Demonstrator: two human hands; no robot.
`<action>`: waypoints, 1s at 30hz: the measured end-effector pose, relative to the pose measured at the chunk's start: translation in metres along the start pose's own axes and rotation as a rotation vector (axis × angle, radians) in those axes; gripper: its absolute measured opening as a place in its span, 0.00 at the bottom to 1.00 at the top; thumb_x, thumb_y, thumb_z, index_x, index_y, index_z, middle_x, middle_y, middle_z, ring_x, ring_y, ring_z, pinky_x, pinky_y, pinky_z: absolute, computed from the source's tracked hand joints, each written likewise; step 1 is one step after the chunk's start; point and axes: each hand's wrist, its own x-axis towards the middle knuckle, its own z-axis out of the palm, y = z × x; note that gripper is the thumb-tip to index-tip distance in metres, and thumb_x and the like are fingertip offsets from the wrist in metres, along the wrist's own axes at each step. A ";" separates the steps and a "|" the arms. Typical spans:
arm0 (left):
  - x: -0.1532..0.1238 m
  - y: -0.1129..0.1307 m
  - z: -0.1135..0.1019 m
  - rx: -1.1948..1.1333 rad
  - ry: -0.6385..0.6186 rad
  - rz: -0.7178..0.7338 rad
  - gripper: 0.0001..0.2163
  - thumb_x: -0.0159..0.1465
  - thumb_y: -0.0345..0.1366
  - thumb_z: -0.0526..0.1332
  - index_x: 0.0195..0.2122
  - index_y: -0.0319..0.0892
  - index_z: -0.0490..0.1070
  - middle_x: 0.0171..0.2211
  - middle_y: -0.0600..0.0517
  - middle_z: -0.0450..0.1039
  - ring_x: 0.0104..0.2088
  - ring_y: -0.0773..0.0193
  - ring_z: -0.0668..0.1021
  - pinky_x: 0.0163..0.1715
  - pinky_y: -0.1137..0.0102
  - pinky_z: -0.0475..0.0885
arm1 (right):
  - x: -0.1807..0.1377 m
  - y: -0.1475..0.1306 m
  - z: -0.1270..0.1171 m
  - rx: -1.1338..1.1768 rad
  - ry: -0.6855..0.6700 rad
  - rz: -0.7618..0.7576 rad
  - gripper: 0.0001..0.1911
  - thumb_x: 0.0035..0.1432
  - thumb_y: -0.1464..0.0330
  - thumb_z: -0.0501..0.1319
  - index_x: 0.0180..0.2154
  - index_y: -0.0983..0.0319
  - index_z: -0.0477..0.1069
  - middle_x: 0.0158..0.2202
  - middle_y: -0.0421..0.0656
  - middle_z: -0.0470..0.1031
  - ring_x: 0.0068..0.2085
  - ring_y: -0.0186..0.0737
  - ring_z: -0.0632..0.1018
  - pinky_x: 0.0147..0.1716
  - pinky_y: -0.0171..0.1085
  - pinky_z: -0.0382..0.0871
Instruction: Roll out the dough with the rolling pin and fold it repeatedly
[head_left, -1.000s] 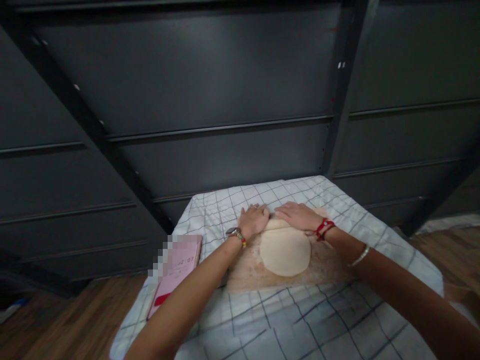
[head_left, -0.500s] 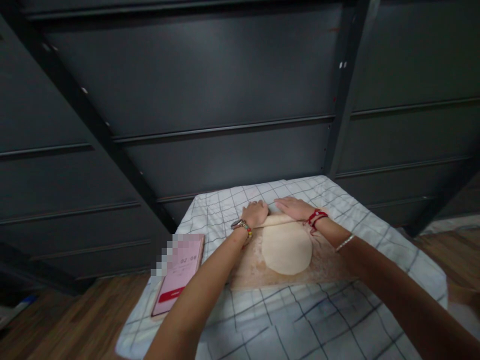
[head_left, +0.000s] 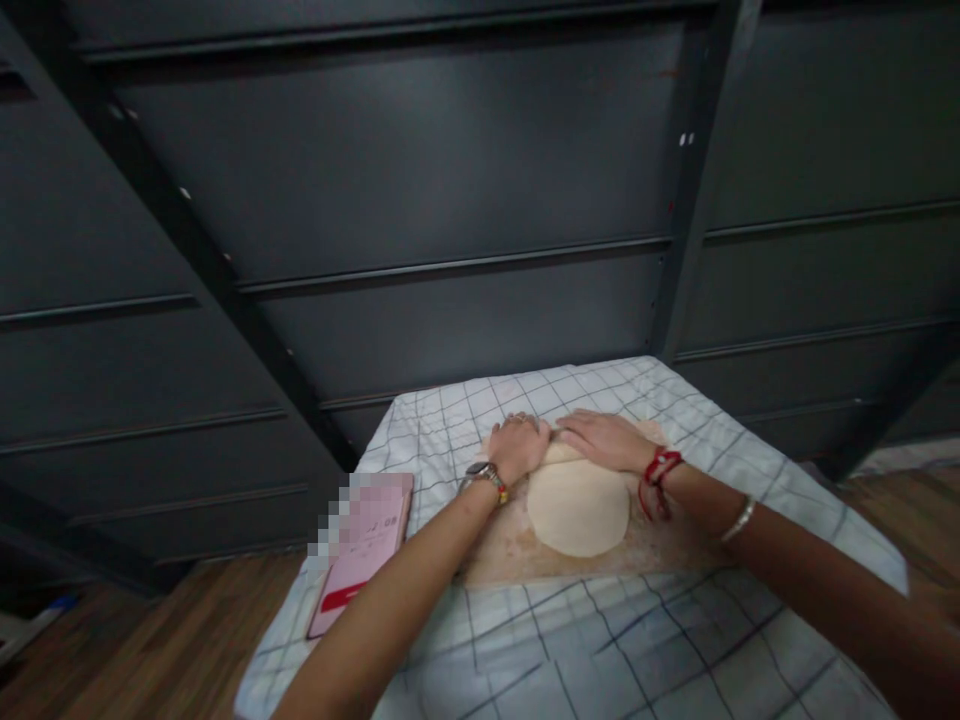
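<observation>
A pale, round sheet of dough (head_left: 577, 510) lies flat on a floured wooden board (head_left: 510, 560). Across its far edge runs a light-coloured rolling pin (head_left: 561, 453), mostly covered by my hands. My left hand (head_left: 519, 446) is curled over the pin's left part, a watch and a beaded bracelet on that wrist. Over the right part rests my right hand (head_left: 606, 440), fingers together and bent over the pin, with red cords at the wrist. The two hands nearly meet at the middle, and the pin's ends are hidden.
A pink-screened phone (head_left: 364, 545) lies left of the board, partly pixelated. White cloth with dark grid lines (head_left: 525, 650) covers the table. Behind it stands a dark grey panelled wall (head_left: 465, 320), and a wooden floor (head_left: 217, 620) shows at the sides.
Both hands have come slightly nearer to me with the rolling pin, which now lies over the dough's far edge. The right hand has shifted a little right. The camera view has moved slightly.
</observation>
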 end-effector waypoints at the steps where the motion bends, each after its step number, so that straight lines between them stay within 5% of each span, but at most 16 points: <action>1: 0.009 -0.003 -0.001 0.001 -0.024 0.006 0.17 0.68 0.36 0.42 0.44 0.37 0.70 0.46 0.40 0.71 0.49 0.51 0.72 0.43 0.58 0.69 | 0.009 0.005 -0.002 -0.004 -0.018 0.035 0.21 0.67 0.62 0.45 0.50 0.64 0.69 0.51 0.50 0.73 0.53 0.43 0.71 0.52 0.42 0.62; 6: 0.033 -0.014 0.006 -0.017 -0.052 -0.004 0.18 0.68 0.34 0.41 0.46 0.35 0.69 0.47 0.38 0.71 0.49 0.50 0.72 0.41 0.60 0.70 | 0.032 0.016 -0.007 0.012 -0.111 0.100 0.20 0.68 0.64 0.43 0.46 0.65 0.71 0.49 0.49 0.74 0.50 0.40 0.72 0.50 0.38 0.61; 14: 0.026 -0.010 0.007 -0.059 -0.069 0.116 0.20 0.67 0.35 0.40 0.43 0.38 0.72 0.47 0.43 0.74 0.47 0.56 0.75 0.41 0.66 0.70 | 0.010 0.005 -0.003 -0.018 -0.134 0.102 0.21 0.68 0.63 0.42 0.44 0.63 0.72 0.45 0.49 0.76 0.46 0.42 0.75 0.46 0.39 0.64; 22: -0.016 -0.004 0.007 -0.087 0.052 0.227 0.21 0.68 0.37 0.39 0.50 0.43 0.69 0.46 0.49 0.75 0.44 0.59 0.76 0.41 0.67 0.69 | -0.030 -0.034 -0.002 -0.141 0.028 0.131 0.20 0.67 0.64 0.43 0.52 0.64 0.67 0.50 0.51 0.73 0.53 0.44 0.71 0.51 0.43 0.62; 27: -0.045 -0.004 0.013 -0.147 0.194 0.337 0.20 0.69 0.37 0.40 0.56 0.47 0.65 0.53 0.51 0.71 0.52 0.61 0.71 0.53 0.65 0.62 | -0.057 -0.057 0.001 -0.142 0.127 0.138 0.21 0.65 0.64 0.46 0.53 0.67 0.66 0.54 0.53 0.69 0.55 0.48 0.69 0.54 0.46 0.59; 30: -0.052 -0.005 0.013 -0.168 0.166 0.363 0.21 0.69 0.38 0.41 0.57 0.46 0.66 0.52 0.51 0.72 0.51 0.60 0.72 0.54 0.63 0.62 | -0.064 -0.064 0.001 -0.105 0.132 0.157 0.21 0.65 0.64 0.46 0.52 0.68 0.67 0.52 0.53 0.72 0.52 0.47 0.72 0.53 0.44 0.62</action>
